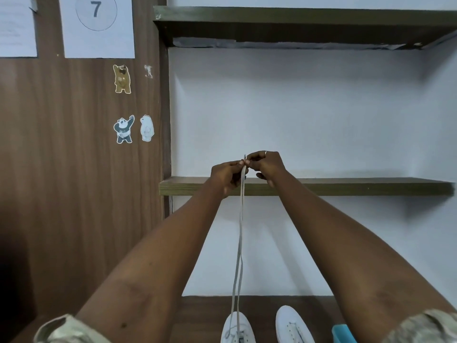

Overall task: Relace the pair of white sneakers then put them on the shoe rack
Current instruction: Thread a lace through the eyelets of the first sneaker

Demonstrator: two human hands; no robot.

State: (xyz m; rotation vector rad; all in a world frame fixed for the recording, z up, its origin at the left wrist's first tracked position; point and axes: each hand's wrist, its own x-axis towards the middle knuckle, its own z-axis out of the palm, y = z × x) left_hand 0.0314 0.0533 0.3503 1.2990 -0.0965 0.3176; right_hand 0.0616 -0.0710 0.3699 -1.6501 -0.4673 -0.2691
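Note:
Two white sneakers stand on a dark wooden surface at the bottom of the head view, the left sneaker (238, 329) and the right sneaker (293, 325). A white shoelace (240, 243) rises in two strands from the left sneaker up to my hands. My left hand (226, 178) and my right hand (268, 165) are raised together in front of the lower shelf, and both pinch the lace's ends at the top. The right sneaker shows eyelets; its lacing is hard to tell.
A dark green shelf (346, 186) crosses behind my hands, and a second shelf (296, 19) sits high above. A brown wooden panel (74, 169) with bear stickers and paper sheets stands on the left. A blue object (342, 332) lies at the bottom right.

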